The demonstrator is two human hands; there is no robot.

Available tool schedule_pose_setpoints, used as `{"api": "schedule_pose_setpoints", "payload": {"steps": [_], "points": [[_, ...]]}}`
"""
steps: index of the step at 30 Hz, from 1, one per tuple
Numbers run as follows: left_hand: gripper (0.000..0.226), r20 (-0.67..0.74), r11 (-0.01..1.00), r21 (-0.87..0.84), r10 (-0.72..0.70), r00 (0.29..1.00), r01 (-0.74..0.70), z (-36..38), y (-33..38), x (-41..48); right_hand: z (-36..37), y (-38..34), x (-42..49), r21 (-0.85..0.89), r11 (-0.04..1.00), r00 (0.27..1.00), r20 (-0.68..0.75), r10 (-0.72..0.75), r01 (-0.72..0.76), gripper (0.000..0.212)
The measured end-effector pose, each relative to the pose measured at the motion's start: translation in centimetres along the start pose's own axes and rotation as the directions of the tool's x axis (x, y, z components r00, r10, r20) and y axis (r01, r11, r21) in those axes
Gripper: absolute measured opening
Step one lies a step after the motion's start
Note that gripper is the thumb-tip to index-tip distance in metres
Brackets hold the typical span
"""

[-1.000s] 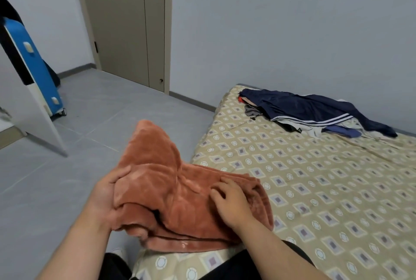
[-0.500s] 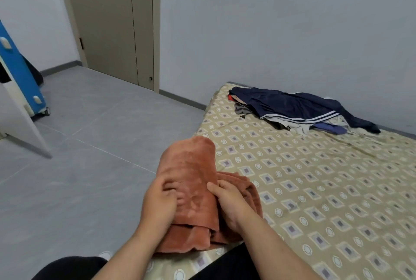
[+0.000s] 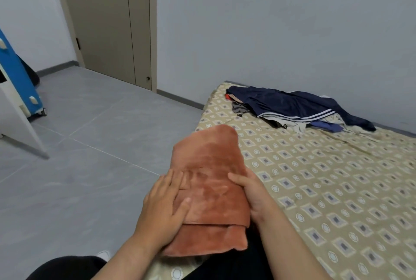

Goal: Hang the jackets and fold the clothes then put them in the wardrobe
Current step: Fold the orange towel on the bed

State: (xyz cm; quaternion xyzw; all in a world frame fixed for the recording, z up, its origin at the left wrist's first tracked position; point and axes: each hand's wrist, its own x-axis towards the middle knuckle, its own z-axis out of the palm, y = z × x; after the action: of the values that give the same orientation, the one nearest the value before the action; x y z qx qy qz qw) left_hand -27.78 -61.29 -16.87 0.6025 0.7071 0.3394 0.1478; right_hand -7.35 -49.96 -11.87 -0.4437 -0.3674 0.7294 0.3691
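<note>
A rust-orange fleece garment (image 3: 209,180), folded into a thick rectangle, lies at the near left edge of the patterned bed (image 3: 326,178), over my lap. My left hand (image 3: 165,203) grips its left side, thumb on top and palm against the edge. My right hand (image 3: 252,192) holds its right side, thumb over the top, fingers hidden beneath. A pile of unfolded clothes, topped by a navy jacket with white stripes (image 3: 292,107), lies at the bed's far end by the wall.
Grey tiled floor (image 3: 78,156) spreads to the left. A closed beige door (image 3: 112,23) stands at the back. A white open wardrobe door (image 3: 15,122) and a blue suitcase (image 3: 18,81) are at the far left edge.
The loose orange garment has been folded over from the left into a compact rectangle. My left hand moved right onto its left side, and my right hand shifted to its right edge.
</note>
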Motion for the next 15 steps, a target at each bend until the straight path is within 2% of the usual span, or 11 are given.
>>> {"api": "schedule_pose_setpoints", "payload": {"steps": [1, 2, 3, 4, 6, 8, 9, 10, 12, 13, 15], "points": [[0.077, 0.007, 0.998, 0.016, 0.059, 0.998, -0.059, 0.2, 0.2, -0.2, -1.1, -0.3, -0.4, -0.083, 0.997, 1.000, -0.030, -0.007, 0.004, 0.039], [0.075, 0.027, 0.992, 0.033, 0.120, 0.992, -0.120, 0.5, 0.4, -0.3, -2.0, -0.3, -0.8, -0.281, 0.960, 0.995, -0.097, -0.019, -0.009, 0.036], [0.073, 0.073, 0.983, 0.064, 0.167, 0.983, -0.171, 0.9, 0.6, -0.3, -2.6, -0.1, -1.0, -0.518, 0.854, 0.980, -0.193, -0.059, -0.051, 0.034], [0.071, 0.141, 0.973, 0.108, 0.189, 0.972, -0.204, 1.4, 0.8, -0.2, -3.0, 0.2, -1.0, -0.710, 0.696, 0.953, -0.273, -0.133, -0.106, 0.029], [0.068, 0.268, 0.963, 0.177, 0.150, 0.952, -0.201, 2.6, 0.9, 0.0, -2.6, 0.5, -0.9, -0.896, 0.392, 0.897, -0.337, -0.286, -0.211, 0.027], [0.064, 0.298, 0.969, 0.206, 0.074, 0.952, -0.139, 3.4, 0.7, 0.1, -1.5, 1.1, -0.3, -0.966, 0.061, 0.846, -0.249, -0.470, -0.250, 0.060], [0.063, 0.298, 0.972, 0.205, 0.050, 0.953, -0.115, 3.6, 0.6, 0.2, -0.7, 1.4, -0.2, -0.979, -0.061, 0.834, -0.130, -0.536, -0.192, 0.070], [0.062, 0.295, 0.973, 0.206, 0.040, 0.955, -0.104, 3.7, 0.4, 0.2, 0.2, 1.7, -0.1, -0.986, -0.138, 0.831, 0.000, -0.557, -0.092, 0.070], [0.062, 0.296, 0.978, 0.191, 0.026, 0.955, -0.086, 3.6, 0.2, 0.0, 1.1, 2.7, 0.2, -0.978, -0.208, 0.874, 0.109, -0.474, 0.009, 0.065], [0.062, 0.305, 0.985, 0.161, 0.007, 0.952, -0.059, 3.5, 0.1, -0.2, 0.9, 3.0, 0.4, -0.979, -0.202, 0.911, 0.068, -0.408, -0.017, 0.067], [0.065, 0.320, 0.999, 0.053, -0.024, 0.947, 0.007, 3.2, 0.3, -0.6, -0.4, 3.1, 1.2, -0.986, -0.117, 0.955, -0.078, -0.286, -0.116, 0.072]]}}
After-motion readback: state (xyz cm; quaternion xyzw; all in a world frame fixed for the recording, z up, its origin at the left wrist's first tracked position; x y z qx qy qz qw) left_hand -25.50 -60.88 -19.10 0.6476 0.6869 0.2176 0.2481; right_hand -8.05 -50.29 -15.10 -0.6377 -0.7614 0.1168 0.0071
